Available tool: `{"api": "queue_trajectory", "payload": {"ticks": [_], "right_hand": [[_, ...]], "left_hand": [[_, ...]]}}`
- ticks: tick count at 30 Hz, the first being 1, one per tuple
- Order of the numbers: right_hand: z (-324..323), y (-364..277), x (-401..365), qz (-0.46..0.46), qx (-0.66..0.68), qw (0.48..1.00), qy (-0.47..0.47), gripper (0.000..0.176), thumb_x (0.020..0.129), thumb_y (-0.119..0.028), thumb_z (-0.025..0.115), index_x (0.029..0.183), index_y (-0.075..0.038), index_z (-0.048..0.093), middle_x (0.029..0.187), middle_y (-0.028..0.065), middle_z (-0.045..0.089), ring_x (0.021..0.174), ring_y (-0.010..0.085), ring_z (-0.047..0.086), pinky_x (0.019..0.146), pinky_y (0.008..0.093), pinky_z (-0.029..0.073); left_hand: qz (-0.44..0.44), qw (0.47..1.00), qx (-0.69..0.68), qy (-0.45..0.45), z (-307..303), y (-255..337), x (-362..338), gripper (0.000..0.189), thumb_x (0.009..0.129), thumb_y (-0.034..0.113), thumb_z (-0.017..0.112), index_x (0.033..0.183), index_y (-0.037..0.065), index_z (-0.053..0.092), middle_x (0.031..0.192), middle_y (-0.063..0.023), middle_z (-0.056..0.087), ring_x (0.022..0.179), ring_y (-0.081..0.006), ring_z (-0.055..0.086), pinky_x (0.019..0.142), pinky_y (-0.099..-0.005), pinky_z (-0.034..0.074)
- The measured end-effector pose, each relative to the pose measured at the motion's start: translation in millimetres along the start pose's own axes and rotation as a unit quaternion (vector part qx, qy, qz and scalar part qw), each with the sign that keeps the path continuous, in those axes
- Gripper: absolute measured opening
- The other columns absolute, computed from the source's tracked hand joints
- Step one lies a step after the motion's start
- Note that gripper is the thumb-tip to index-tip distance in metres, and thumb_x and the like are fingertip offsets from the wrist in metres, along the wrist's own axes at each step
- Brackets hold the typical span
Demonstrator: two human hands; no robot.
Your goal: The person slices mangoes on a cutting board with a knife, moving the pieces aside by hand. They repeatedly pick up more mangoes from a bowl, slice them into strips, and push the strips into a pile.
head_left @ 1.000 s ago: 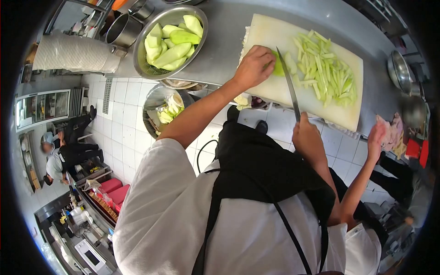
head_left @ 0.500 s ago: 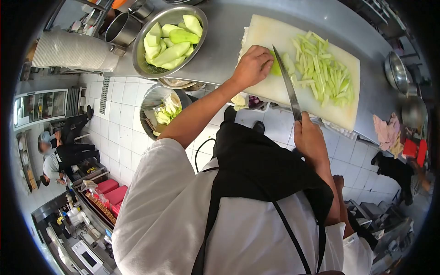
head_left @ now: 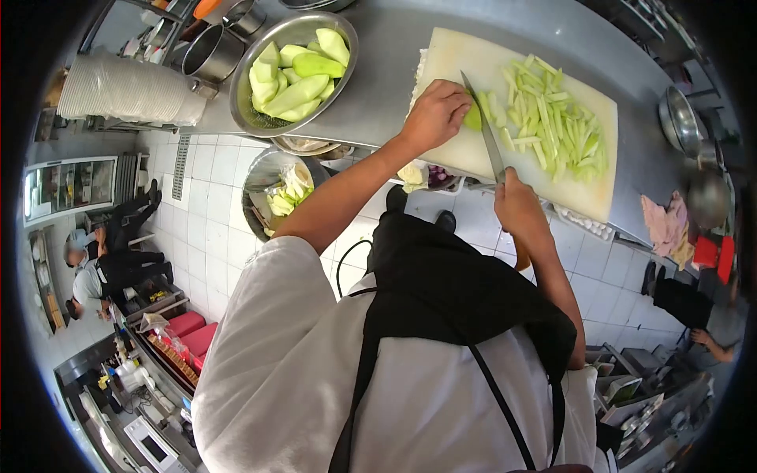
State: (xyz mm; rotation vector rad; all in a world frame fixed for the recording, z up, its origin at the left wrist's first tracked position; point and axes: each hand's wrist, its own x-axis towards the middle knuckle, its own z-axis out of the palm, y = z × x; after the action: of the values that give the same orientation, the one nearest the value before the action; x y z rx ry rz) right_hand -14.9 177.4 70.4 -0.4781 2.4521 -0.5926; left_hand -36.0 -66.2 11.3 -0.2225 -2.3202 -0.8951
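Observation:
My right hand (head_left: 518, 203) grips the handle of a long kitchen knife (head_left: 490, 140), its blade slanting across the left part of a white cutting board (head_left: 449, 59). Closed fingers of my left hand (head_left: 436, 114) hold a pale green, squash-like vegetable piece (head_left: 473, 118), mostly hidden under them. The blade lies just right of this piece, close to my left fingertips. Several slices rest along the blade's other side. Farther right on the board spreads a pile of cut vegetable strips (head_left: 560, 118). A steel bowl (head_left: 236, 94) to the left contains larger peeled chunks (head_left: 300, 94).
Below the counter edge stands a bin (head_left: 252, 201) with vegetable scraps. Stacked white containers (head_left: 126, 91) and a pot (head_left: 213, 54) are at left. Metal bowls (head_left: 680, 118) and a pink cloth (head_left: 664, 219) sit at right. Other people stand at far left and far right.
My right hand and the knife have moved forward and slightly left. My left hand stays nearly in place. The person at far right has shifted, and another person's arm beside mine is gone from view.

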Motion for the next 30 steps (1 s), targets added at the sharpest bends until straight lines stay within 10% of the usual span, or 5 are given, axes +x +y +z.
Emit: {"api": "queue_trajectory", "payload": {"ticks": [30], "right_hand": [[-14.4, 2.0, -9.0, 0.029, 0.03, 0.999, 0.006, 0.025, 0.102, -0.018, 0.048, 0.115, 0.004, 0.051, 0.096, 0.0371, 0.067, 0.097, 0.0553, 0.063, 0.092, 0.06, 0.047]], "left_hand": [[-0.038, 0.999, -0.009, -0.012, -0.2, -6.5, -1.0, 0.012, 0.082, 0.0, 0.074, 0.094, 0.0, 0.074, 0.104, -0.0112, 0.068, 0.1, -0.0315, 0.064, 0.091, -0.0394, 0.054]]}}
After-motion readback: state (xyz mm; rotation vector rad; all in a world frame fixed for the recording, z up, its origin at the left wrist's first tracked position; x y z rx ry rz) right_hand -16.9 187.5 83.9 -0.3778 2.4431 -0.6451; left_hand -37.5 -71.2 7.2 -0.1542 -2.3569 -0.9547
